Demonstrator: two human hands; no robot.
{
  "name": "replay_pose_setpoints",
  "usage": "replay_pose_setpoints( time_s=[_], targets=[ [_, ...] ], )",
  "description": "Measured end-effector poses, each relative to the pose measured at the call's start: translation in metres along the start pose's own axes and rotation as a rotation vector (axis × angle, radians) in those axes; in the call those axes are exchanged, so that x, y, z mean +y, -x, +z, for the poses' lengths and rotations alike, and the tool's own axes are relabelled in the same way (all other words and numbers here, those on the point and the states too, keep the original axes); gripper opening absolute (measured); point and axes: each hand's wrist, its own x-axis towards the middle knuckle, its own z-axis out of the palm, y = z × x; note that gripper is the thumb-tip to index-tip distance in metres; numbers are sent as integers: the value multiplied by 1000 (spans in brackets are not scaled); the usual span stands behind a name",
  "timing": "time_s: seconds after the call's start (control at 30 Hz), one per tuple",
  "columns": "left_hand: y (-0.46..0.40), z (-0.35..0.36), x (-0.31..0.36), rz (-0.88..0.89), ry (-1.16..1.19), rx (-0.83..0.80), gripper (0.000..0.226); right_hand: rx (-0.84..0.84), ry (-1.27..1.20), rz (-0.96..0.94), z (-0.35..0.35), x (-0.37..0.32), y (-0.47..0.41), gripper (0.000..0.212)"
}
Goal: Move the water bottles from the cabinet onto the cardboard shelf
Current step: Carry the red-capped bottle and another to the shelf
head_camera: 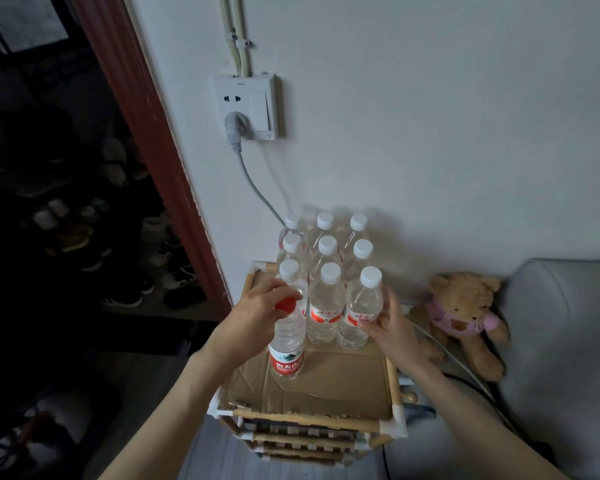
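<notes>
Left grip (257,308) is clasping the red-capped bottle (288,344) by its neck; right grip (388,323) is steadying a white-capped bottle (361,310); both look full, heavy, slick; waist holds seem safest.

My left hand (257,308) grips the red cap of a red-capped bottle (287,344) standing upright on the cardboard shelf (326,382). My right hand (390,327) cups the front-right white-capped bottle (361,310), one of nine in a three-by-three block. A teddy bear (465,317) sits just right of the shelf, under a wall socket (248,107).
</notes>
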Motion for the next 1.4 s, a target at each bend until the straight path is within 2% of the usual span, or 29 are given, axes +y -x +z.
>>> replay_pose_setpoints(
  time_s=[0.13, 0.23, 0.3, 0.37, 0.43, 0.53, 0.6, 0.63, 0.73, 0.83, 0.93, 1.4],
  targets=[
    [5, 5, 1, -23, 47, 14, 36, -38, 61, 61, 4, 11, 4, 79],
    [15, 16, -3, -48, 86, 21, 57, -41, 44, 61, 9, 16, 4, 81],
    [24, 27, -9, -93, 132, 73, 73, -44, 30, 71, 11, 18, 2, 76],
    [36, 43, -13, -217, 226, 192, 75, -43, 26, 88, 15, 20, 1, 69],
    [48, 62, -16, -430, 385, 265, 77, -22, 26, 92, 17, 24, -1, 73],
    [60, 95, -24, -596, 440, 232, 87, -29, 49, 120, 17, 29, -3, 73],
    [62, 114, -24, -696, 398, 216, 90, -55, 59, 117, 18, 34, -5, 64],
    [62, 121, -24, -714, 371, 214, 91, -64, 69, 112, 20, 38, -5, 66],
    [58, 135, -22, -740, 339, 237, 85, -71, 44, 148, 26, 45, -2, 60],
    [51, 139, -22, -863, 405, 315, 59, 1, 39, 177, 30, 52, -2, 58],
    [51, 140, -21, -911, 451, 351, 44, 32, 45, 204, 31, 55, -3, 58],
    [49, 142, -20, -859, 486, 378, 42, 31, 49, 209, 33, 50, -6, 54]
  ],
)
